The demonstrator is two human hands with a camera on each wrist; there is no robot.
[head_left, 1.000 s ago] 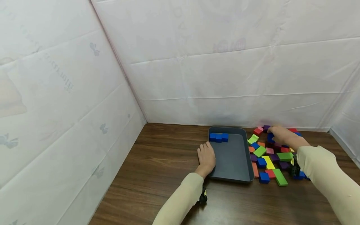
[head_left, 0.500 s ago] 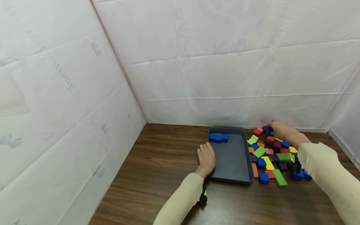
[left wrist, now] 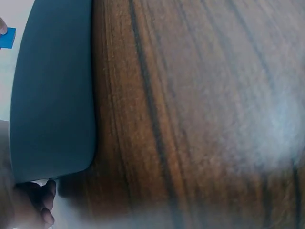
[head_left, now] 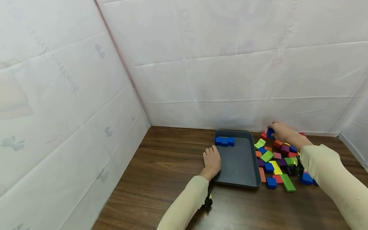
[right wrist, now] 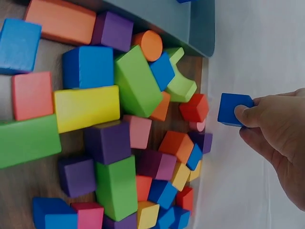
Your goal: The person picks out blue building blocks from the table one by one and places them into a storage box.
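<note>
Your right hand pinches a blue block in a closed grip, raised above the pile of blocks beside the grey tray; your left hand rests relaxed, fingers apart, against the tray's near-left rim on the tabletop.

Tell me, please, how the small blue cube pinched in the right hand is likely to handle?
The small blue cube hangs from a fingertip pinch of the right hand, so it is probably light. Its flat faces suggest it will sit, not roll. The matte surface looks grippy, likely foam.
</note>
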